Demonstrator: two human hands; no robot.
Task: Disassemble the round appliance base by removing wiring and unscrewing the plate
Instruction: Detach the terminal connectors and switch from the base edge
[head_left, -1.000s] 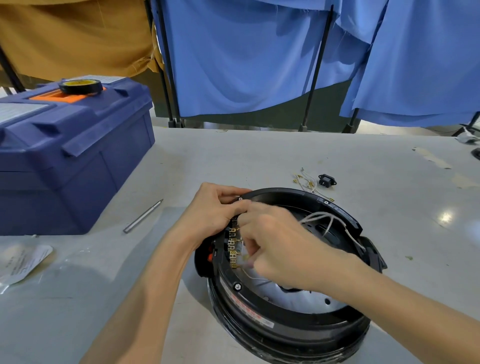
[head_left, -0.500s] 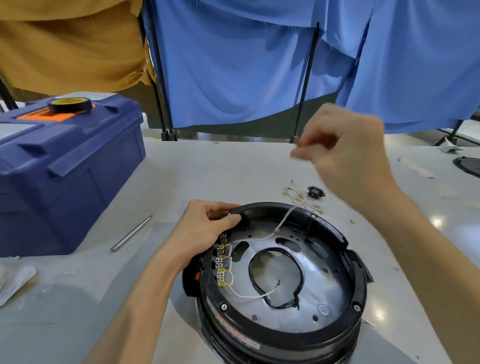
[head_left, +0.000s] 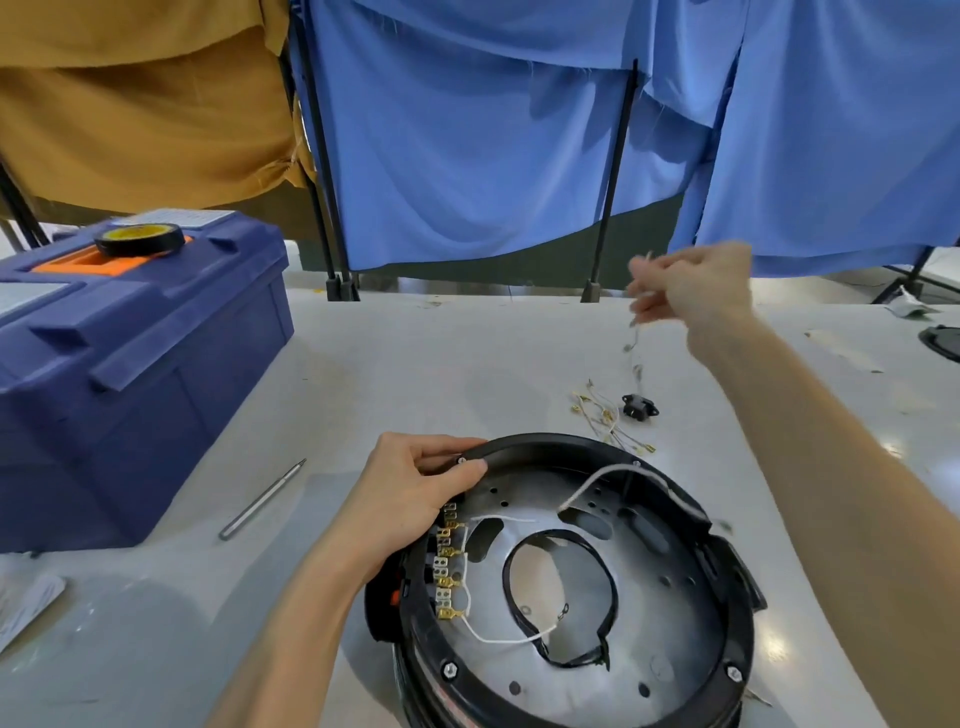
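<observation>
The round black appliance base (head_left: 727, 644) lies at the table's near edge, open side up, with a grey metal plate (head_left: 670, 613) inside. A row of brass terminals (head_left: 449, 564) sits at its left inner rim. White wires (head_left: 613, 478) and a black looped cable (head_left: 602, 587) remain inside. My left hand (head_left: 410, 499) grips the base's upper-left rim. My right hand (head_left: 691, 291) is raised over the far table, pinching a thin wire (head_left: 635, 343) that dangles above a pile of removed wires (head_left: 608, 421) and a small black socket (head_left: 638, 406).
A blue toolbox (head_left: 130, 374) with a tape roll (head_left: 139, 240) on its lid stands at the left. A slim metal screwdriver (head_left: 262, 500) lies beside it. Paper (head_left: 26, 603) lies near left. Blue and mustard cloths hang on black stands behind the table.
My right hand left the terminals, pulled a wire free of the base and carried it up and to the far right, over the pile. My left hand stayed on the rim.
</observation>
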